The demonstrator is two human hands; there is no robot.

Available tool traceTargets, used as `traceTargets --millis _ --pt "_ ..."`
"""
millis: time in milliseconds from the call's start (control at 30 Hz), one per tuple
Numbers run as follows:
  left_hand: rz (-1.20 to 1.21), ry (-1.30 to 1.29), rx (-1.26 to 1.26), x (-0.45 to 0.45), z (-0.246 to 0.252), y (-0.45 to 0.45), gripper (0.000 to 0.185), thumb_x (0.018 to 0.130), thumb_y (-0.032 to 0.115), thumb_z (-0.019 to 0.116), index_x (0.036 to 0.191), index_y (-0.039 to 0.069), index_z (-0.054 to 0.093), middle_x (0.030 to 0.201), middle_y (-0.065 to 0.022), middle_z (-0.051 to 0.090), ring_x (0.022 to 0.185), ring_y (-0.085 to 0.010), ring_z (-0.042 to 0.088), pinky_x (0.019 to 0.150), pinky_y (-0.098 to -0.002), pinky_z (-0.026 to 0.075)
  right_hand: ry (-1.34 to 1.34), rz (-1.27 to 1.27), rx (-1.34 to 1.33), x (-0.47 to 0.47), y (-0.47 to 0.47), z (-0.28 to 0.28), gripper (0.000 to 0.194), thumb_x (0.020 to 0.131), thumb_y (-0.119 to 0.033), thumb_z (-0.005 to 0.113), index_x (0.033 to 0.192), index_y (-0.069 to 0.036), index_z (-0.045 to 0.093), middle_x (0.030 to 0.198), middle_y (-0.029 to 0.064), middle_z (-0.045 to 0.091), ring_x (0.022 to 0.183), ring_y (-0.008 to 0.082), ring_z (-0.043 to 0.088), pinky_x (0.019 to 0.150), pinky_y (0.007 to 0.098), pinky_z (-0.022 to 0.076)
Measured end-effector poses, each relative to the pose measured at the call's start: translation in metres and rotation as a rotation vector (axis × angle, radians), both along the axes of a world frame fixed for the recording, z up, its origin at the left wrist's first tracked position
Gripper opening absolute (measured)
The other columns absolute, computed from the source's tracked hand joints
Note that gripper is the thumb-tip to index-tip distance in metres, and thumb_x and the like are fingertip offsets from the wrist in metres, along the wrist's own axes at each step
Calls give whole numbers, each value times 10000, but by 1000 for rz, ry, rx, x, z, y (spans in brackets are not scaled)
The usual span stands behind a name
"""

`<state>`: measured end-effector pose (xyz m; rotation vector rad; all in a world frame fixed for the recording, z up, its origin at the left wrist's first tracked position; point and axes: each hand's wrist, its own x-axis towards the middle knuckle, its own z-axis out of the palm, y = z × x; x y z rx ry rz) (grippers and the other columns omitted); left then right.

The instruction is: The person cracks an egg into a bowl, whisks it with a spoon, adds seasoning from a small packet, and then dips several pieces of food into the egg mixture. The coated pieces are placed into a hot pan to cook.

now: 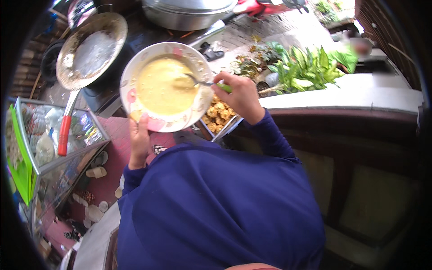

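Note:
My left hand (pixel 139 141) grips the near left rim of a wide floral bowl (pixel 157 124), thumb on top. Yellow batter (pixel 162 91) with small lumps fills the middle of the bowl. In my right hand (pixel 241 94) is the green handle of a metal spoon (pixel 206 83), whose head dips into the right side of the batter. Beyond the bowl at the left, a frying pan (pixel 94 54) with a red-tipped handle holds a clear, shiny layer on its base. Golden fried pieces (pixel 219 114) lie in a tray, partly hidden under the bowl and my right hand.
A large lidded metal pot (pixel 189 17) stands at the top. A glass display case (pixel 67 135) holding packets is at the left, with slippers (pixel 96 172) beside it on the red floor. Potted plants (pixel 303 67) line a white ledge (pixel 341 94); a person in green (pixel 347 57) is beyond.

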<state>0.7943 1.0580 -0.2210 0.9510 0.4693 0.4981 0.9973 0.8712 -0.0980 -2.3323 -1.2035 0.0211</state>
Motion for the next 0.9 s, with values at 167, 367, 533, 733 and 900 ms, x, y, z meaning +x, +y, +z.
traceTargets --millis 167,367,533,733,900 --pt "-79 -13 -15 1 -1 0 359 986 94 401 1327 -14 371 1250 -129 528 1116 -183 546 962 -320 451 187 43 -27 -21 -7 -5 177 793 -229 702 865 -83 635 687 133 625 632 292 638 591 357 491" --pt "-18 -47 102 5 3 -3 401 977 80 417 1357 -20 336 1275 -119 504 1143 -168 517 978 -302 428 484 45 47 -33 9 0 158 811 -192 696 879 -57 650 642 95 628 584 164 622 564 299 467" --pt "-40 -81 57 8 12 -7 410 983 81 386 1378 -3 313 1306 -135 488 1186 -194 502 1005 -332 423 249 -136 157 -17 9 13 127 840 -176 664 879 -57 639 624 93 621 557 176 624 544 308 465" --pt "-21 -77 31 6 14 -7 420 981 83 388 1380 -13 302 1318 -135 477 1180 -191 508 1002 -331 424 239 -15 43 -14 5 7 150 813 -219 695 879 -94 643 640 93 628 572 233 629 541 321 467" --pt "-37 -57 28 3 14 -7 391 982 81 384 1360 -12 344 1305 -127 491 1168 -186 514 994 -328 427 341 -19 34 -12 -4 -5 154 796 -197 721 852 -73 649 678 115 639 599 203 637 557 315 478"
